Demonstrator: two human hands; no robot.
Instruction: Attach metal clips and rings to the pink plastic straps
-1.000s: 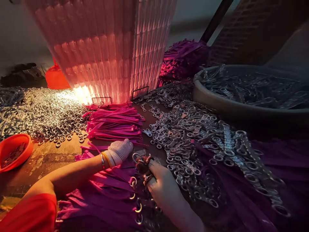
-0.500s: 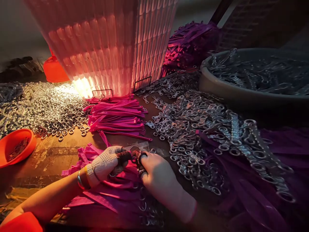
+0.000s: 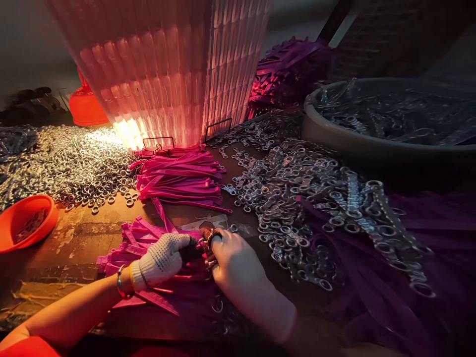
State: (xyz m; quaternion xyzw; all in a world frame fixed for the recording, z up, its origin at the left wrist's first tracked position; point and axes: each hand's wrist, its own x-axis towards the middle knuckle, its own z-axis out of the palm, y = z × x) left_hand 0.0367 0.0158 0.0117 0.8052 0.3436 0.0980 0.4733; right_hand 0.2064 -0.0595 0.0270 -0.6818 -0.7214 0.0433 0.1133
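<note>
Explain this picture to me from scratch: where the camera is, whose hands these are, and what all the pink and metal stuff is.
The camera sits on a person's head, looking down at their own two hands. The left hand, in a white knitted glove, and the right hand meet over a small metal ring piece; what exactly they grip is too dark to tell. Under them lie pink straps, with a second strap pile behind. Loose metal rings cover the table's left, linked metal fittings its right. An orange bowl and a grey basin stand at the sides.

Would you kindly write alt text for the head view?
Two gloved hands, left and right, meet over pink straps, pinching a small metal ring. Heaps of metal rings and clasps surround them.
</note>
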